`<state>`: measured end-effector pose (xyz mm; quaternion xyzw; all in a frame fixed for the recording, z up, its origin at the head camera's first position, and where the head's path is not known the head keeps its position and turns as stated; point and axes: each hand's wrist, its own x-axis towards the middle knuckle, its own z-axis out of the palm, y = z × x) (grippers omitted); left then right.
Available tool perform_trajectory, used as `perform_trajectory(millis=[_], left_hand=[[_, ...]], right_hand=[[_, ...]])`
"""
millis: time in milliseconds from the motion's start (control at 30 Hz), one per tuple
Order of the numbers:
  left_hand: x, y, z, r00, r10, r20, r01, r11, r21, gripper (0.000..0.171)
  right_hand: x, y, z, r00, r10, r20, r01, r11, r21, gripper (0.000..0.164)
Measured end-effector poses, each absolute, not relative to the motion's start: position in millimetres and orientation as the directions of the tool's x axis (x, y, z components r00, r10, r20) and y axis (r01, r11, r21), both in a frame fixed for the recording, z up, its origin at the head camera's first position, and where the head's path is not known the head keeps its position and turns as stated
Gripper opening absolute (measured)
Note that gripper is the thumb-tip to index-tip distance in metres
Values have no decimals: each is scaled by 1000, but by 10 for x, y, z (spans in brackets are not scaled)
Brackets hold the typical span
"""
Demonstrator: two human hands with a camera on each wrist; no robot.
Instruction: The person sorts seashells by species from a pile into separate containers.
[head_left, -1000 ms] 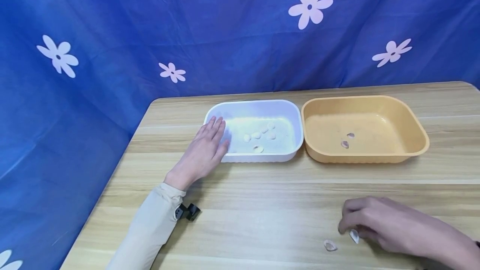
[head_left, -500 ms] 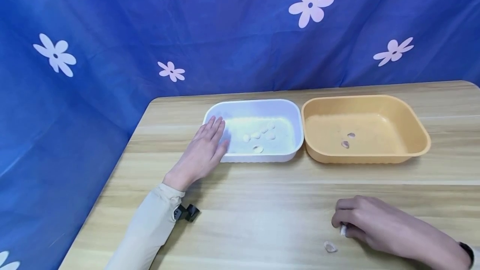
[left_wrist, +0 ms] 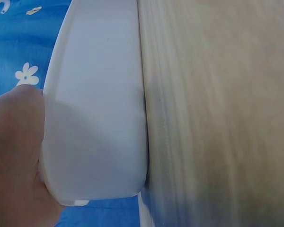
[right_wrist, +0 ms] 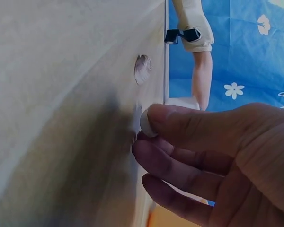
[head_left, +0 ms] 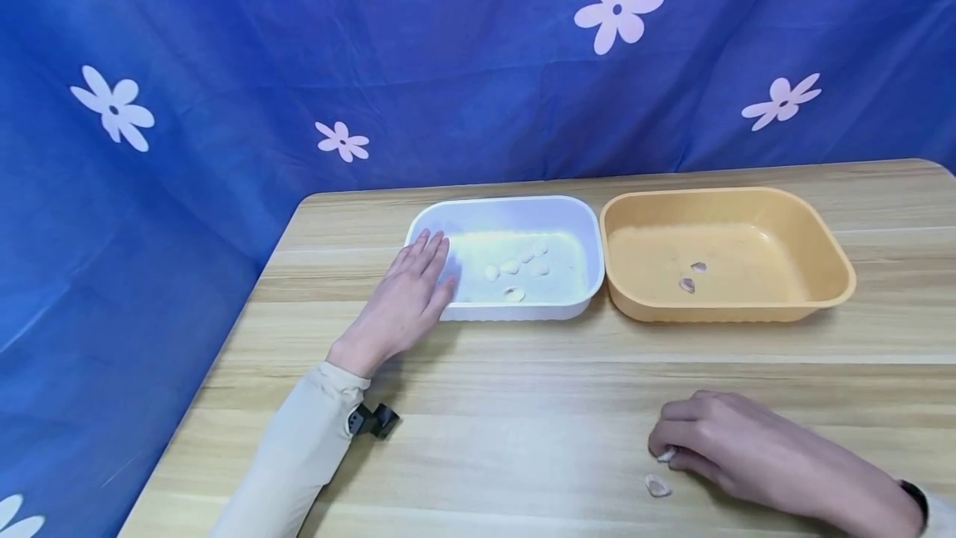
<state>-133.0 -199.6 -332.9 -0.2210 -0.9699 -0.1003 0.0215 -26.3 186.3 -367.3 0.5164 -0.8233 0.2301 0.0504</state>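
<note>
My left hand (head_left: 399, 297) lies over the left end of a white plastic basin (head_left: 515, 314), its fingers straight across the rim. In the left wrist view, that hand is against the edge of the basin (left_wrist: 94, 104). My right hand (head_left: 747, 451) pinches a small pale seashell (head_left: 667, 455) between thumb and fingers, low over the table. From the right wrist, only an edge of this shell (right_wrist: 146, 125) shows past the thumb. Another seashell (head_left: 657, 486) lies on the table just in front of the right hand's fingertips.
Several white shells (head_left: 511, 268) lie inside the white basin. Beside it stands a tan basin (head_left: 728, 315) holding two darker shells (head_left: 687, 285). Both basins are at the back of the wooden table (head_left: 523, 422), before a blue flowered curtain (head_left: 463, 90).
My right hand has moved left along the table with the pale seashell, closer to the loose one. The left hand has stayed on the white basin.
</note>
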Motion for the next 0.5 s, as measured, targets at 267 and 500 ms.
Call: perform_trajectory(millis=[267,500], left_hand=[[-1326,-1997,-3335,-898,430,96,440,877,191,59],[-1337,-1993,-3332,-897,430,106,443,875,197,58]], right_hand=[[-255,1845,-3678,-466,-824,321,-876,380,-298,24],[-245,1834,-3631,-459,-810,364,-886,386,-257,11]])
